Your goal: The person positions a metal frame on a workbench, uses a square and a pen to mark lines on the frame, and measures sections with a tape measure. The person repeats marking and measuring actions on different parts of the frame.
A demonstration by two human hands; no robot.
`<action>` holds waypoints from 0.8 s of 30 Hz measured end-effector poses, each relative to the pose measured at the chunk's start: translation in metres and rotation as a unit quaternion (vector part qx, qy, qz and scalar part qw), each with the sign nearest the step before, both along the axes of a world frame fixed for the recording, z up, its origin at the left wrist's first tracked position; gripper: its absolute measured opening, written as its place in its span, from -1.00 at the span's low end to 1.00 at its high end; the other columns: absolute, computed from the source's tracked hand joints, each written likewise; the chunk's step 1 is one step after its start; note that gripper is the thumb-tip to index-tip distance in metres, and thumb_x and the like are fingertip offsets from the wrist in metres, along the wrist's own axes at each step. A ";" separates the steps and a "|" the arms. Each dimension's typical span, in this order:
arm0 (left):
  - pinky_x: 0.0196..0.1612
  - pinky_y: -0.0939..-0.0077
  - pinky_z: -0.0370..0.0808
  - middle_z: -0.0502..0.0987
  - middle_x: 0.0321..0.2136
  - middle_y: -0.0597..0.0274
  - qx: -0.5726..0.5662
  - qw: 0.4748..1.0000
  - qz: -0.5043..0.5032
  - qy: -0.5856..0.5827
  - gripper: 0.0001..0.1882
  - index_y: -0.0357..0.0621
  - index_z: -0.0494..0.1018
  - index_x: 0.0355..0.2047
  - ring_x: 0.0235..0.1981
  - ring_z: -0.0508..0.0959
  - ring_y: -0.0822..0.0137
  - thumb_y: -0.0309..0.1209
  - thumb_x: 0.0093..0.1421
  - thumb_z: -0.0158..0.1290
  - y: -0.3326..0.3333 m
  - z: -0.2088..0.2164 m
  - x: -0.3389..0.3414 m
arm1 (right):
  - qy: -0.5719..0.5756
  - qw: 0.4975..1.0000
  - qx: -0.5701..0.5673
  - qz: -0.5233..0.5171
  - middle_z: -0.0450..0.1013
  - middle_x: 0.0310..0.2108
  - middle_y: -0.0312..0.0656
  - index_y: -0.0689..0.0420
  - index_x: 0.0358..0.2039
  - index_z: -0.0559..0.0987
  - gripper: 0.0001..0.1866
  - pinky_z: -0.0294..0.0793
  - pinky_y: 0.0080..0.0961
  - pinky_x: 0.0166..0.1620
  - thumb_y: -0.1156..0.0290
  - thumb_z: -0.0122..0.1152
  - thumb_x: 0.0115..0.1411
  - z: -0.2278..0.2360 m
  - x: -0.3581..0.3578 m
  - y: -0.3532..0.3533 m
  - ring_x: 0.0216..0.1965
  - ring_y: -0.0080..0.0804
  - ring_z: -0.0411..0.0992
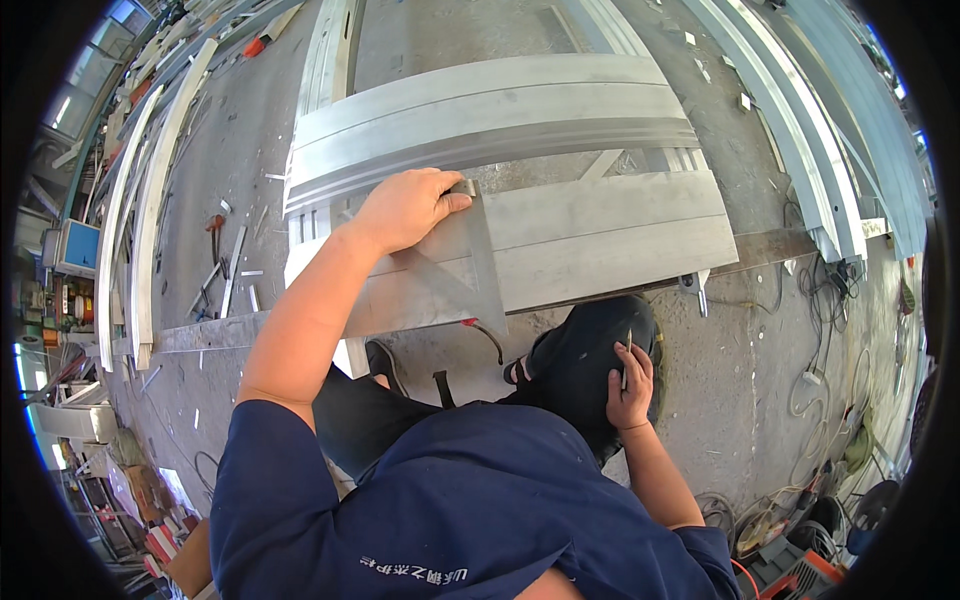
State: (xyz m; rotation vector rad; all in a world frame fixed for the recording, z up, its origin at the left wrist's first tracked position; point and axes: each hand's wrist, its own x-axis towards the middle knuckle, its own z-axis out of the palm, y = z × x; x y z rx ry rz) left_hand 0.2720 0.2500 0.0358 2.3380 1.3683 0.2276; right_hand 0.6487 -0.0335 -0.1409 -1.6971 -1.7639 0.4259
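Observation:
My left hand [408,212] is closed over the top end of a flat metal set square [487,268], fingers and thumb around its thick edge. The square lies across the nearer silver metal plank [610,222], and its lower tip reaches past the plank's front edge. My right hand [630,388] rests on my right knee, its fingers closed around a slim pointed marking tool [629,350] with the tip upward. Whether that is a pencil or a scriber, I cannot tell. A second wide plank [490,95] lies farther off, parallel to the first.
Long metal profiles [790,110] stretch away on the right, and more bars [165,190] on the left. A hammer [215,228] and offcuts lie at the left. A clamp-like fitting [695,290] hangs at the plank's right front edge. Cables [825,300] coil on the right floor.

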 end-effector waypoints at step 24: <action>0.37 0.03 0.34 0.42 0.28 -0.19 0.076 0.991 -0.041 0.103 0.04 -0.35 0.25 0.41 0.30 0.42 -0.15 0.36 0.30 0.07 -0.027 0.001 0.004 | 0.002 1.000 0.014 -0.022 0.63 0.04 0.00 0.23 0.07 0.65 -0.58 0.48 -0.10 0.25 0.58 0.26 0.16 0.005 0.001 0.001 0.17 0.04 0.51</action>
